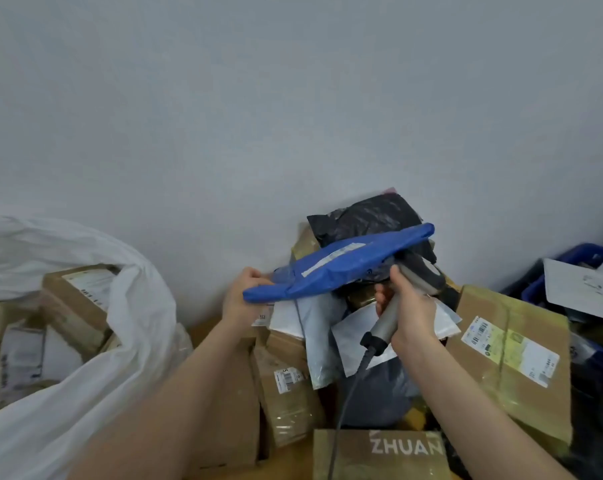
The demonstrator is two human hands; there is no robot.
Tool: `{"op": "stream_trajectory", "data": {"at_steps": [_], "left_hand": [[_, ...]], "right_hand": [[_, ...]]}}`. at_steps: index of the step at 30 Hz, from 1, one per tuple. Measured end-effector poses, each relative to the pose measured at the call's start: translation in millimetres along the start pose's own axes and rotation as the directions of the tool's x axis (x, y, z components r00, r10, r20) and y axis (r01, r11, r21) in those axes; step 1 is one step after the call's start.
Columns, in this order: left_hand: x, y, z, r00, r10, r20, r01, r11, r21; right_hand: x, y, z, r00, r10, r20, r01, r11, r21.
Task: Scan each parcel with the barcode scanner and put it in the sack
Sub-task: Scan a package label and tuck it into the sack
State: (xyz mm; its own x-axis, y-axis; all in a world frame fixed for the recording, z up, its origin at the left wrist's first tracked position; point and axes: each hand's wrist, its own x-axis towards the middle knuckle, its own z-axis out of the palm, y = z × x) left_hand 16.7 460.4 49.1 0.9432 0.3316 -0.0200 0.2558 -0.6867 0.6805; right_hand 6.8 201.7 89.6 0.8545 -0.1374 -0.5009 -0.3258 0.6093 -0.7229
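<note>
The fingers of the left hand [241, 296] are curled over the left end of a flat blue plastic mailer parcel [338, 265] and grip it, holding it in the air above the heap, its white label strip facing up. The right hand [409, 313] is wrapped round the handle of a grey pistol-shaped barcode scanner [383, 327], whose dark head sits just under the right end of the blue parcel. A grey cable [348, 393] trails from the butt of the handle towards the camera. Below the hands lies a heap of cardboard boxes [508, 358], white mailers and a crumpled black plastic bag [366, 216] against the grey wall. At the left the large white woven sack [127, 341] gapes open, with brown boxes [78, 299] inside it.
</note>
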Motion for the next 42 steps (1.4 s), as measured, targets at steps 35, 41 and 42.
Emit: {"op": "stream_trajectory", "data": {"at_steps": [35, 41, 42], "left_hand": [[53.2, 4.7, 41.4, 0.943, 0.027, 0.331, -0.120, 0.957, 0.263], [104.7, 19.9, 73.0, 0.839, -0.038, 0.543, -0.271, 0.836, 0.477], [108.2, 23.8, 73.8, 0.830, -0.051, 0.555, -0.285, 0.817, 0.501]], "right_hand": [[8.1, 91.7, -16.4, 0.987, 0.158, -0.032, -0.161, 0.946, -0.280], [27.1, 108.1, -13.6, 0.991, 0.117, -0.064, -0.131, 0.946, -0.297], [29.0, 109.1, -14.7, 0.990, 0.121, -0.068, -0.136, 0.944, -0.300]]}}
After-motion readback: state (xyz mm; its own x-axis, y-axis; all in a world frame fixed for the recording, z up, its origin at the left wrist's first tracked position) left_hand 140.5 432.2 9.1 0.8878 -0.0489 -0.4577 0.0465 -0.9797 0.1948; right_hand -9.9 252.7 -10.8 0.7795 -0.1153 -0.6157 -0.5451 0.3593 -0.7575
